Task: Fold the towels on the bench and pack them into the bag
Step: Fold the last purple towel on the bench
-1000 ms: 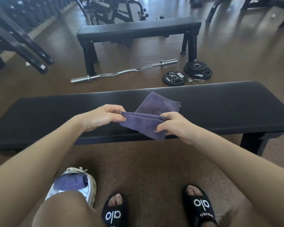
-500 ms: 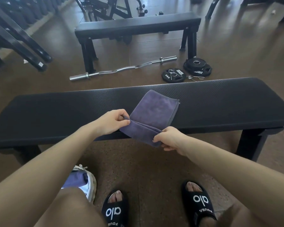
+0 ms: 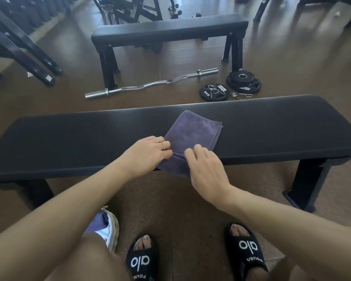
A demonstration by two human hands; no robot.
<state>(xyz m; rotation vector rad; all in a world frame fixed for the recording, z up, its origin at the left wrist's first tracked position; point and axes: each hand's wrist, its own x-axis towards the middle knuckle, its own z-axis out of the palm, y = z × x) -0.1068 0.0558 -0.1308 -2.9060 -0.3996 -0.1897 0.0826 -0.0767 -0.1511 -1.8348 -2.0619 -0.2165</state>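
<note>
Starting at our left, down by our left knee on the floor, the white bag (image 3: 111, 230) sits w/ a purple towel (image 3: 96, 221) already showing inside it, so by our judgement at least one towel is folded & packed. Moving right, our left hand (image 3: 148, 154) lies on the near edge of the black bench (image 3: 69, 138), ring on one finger, fingertips at the left border of the purple towel (image 3: 193, 131); they look drawn together on the cloth, prob. pinching the folded edge, but the tips are tucked under so we can't tell for sure. The towel itself lies mid-bench, set at a slant, far part flat on the pad, near part doubled over & hanging just past the front edge. Next, our right hand (image 3: 206, 169) is over the near fold, fingers loosely bent & resting on or just above the fabric; whether it pinches anything we can't tell from this angle. Only this one towel shows on the bench, so we'd judge the job is late-stage: finish & flatten this fold, then carry it down-left into the bag. Beyond, on the floor: curl bar (image 3: 150, 84), weight plates (image 3: 243, 82), a second bench (image 3: 170, 29).
</note>
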